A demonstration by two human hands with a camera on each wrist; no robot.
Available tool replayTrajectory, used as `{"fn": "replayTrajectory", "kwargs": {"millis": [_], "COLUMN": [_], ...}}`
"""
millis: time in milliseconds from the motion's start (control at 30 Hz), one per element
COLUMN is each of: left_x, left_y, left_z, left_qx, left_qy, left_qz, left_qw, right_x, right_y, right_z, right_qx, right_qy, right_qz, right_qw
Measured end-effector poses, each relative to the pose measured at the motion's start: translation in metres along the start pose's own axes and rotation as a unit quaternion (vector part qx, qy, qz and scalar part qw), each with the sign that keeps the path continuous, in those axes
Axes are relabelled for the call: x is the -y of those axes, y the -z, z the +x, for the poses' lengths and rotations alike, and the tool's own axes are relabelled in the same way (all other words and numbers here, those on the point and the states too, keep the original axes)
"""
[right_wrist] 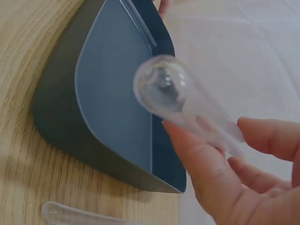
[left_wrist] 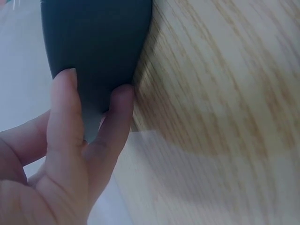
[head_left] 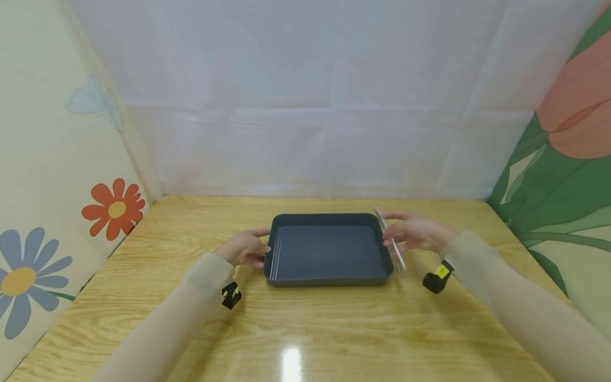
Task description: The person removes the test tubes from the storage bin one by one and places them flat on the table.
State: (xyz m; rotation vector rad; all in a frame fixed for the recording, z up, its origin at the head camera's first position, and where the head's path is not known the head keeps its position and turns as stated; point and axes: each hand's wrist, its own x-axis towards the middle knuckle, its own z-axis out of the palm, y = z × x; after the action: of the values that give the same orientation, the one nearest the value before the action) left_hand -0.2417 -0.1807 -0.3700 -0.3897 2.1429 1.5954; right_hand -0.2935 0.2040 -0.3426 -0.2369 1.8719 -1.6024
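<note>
One dark tray [head_left: 329, 254] sits at centre in the head view, the left hand [head_left: 245, 248] at its left end, the right hand [head_left: 415, 233] at its right. Left wrist view: that hand, spread, touches the tray, upper left. Right wrist view: the right one pinches a clear tube [right_wrist: 187, 101] at centre.

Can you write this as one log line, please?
left hand: touching dark tray | right hand: holding clear tube | inside tray, left end: clear rod
</note>
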Motion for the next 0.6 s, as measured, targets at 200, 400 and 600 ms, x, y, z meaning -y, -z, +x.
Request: {"fn": "replayTrajectory", "kwargs": {"millis": [200,400,600], "left_x": [-0.001,-0.002,0.001], "left_y": [0.0,-0.001,0.0], "left_z": [0.001,0.001,0.003], "left_qx": [0.002,0.007,0.009], "left_qy": [0.001,0.002,0.0], "left_qz": [-0.001,0.004,0.0], "left_qw": [1.0,1.0,1.0], "right_x": [-0.003,-0.004,-0.006], "right_y": [0.006,0.011,0.015], "right_z": [-0.005,-0.009,-0.015], "right_qx": [-0.001,-0.006,-0.006], "right_qy": [0.001,-0.002,0.004], "right_qz": [0.005,0.005,0.002], "right_qw": [1.0,1.0,1.0]}}
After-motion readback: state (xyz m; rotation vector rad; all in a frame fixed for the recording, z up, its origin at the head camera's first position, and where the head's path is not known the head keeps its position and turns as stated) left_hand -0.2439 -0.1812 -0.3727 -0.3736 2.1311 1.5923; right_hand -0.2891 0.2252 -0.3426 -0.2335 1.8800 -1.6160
